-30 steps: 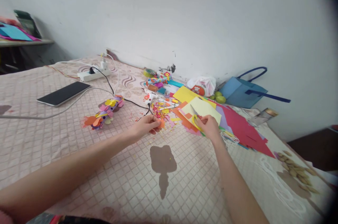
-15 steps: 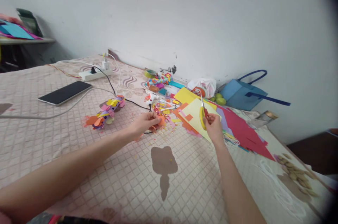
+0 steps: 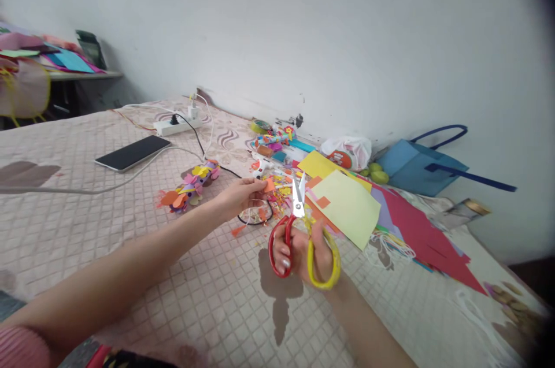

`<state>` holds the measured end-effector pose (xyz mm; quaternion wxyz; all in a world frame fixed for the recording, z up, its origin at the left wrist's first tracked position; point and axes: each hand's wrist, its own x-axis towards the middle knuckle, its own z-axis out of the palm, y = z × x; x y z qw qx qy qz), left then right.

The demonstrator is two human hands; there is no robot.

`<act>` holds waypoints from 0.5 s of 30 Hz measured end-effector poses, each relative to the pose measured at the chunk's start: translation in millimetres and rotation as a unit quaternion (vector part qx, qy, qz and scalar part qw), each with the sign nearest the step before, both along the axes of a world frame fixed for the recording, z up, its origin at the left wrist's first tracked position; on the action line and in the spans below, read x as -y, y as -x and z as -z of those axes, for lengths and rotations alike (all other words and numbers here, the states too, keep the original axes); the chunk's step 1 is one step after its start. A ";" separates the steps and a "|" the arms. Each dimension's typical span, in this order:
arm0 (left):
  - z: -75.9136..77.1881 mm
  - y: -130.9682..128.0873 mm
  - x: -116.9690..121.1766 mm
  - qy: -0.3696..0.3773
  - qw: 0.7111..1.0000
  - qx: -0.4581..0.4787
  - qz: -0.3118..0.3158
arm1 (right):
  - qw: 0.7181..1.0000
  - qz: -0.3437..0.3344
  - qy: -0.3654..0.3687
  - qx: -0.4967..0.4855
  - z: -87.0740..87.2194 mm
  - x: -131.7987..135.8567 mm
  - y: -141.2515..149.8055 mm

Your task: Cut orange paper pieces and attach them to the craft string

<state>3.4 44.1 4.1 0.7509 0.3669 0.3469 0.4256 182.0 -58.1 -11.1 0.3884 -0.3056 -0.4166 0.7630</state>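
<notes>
Between the fingertips of my left hand (image 3: 240, 197) is a small piece of orange paper (image 3: 269, 185). My right hand (image 3: 303, 249) has its fingers through the handles of scissors (image 3: 298, 206), one handle red and the other yellow. The blades are parted and point away from me, a little right of the orange piece and apart from it. Beyond them lies a heap of coloured paper scraps (image 3: 281, 192). A pale yellow sheet (image 3: 351, 203) with small orange pieces on it is to the right. A tube decorated with coloured petals (image 3: 191, 186) lies left of my left hand.
A white glue gun (image 3: 261, 168) with a black cord lies behind the scraps. Left are a phone (image 3: 132, 153) and a power strip (image 3: 177, 125) with cables. Right are red paper sheets (image 3: 425, 229), white string (image 3: 392, 248) and a blue bag (image 3: 418, 166) against the wall.
My right hand has moved left and nearer to me, bringing the scissors close to the orange piece. The blades have spread apart. The view has shifted to the left.
</notes>
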 end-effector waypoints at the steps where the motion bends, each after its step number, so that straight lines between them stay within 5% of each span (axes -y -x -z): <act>1: -0.9 0.7 -1.0 0.015 1.000 0.010 -0.002 | 0.999 -0.027 0.014 -0.011 -0.5 2.8 1.2; 6: -6.4 2.5 -3.6 0.052 0.998 0.037 -0.005 | 0.991 -0.112 0.058 -0.033 3.2 12.0 7.7; 15: -9.5 3.7 -5.5 0.081 0.995 0.052 -0.006 | 0.982 -0.130 0.071 -0.118 13.6 10.4 11.0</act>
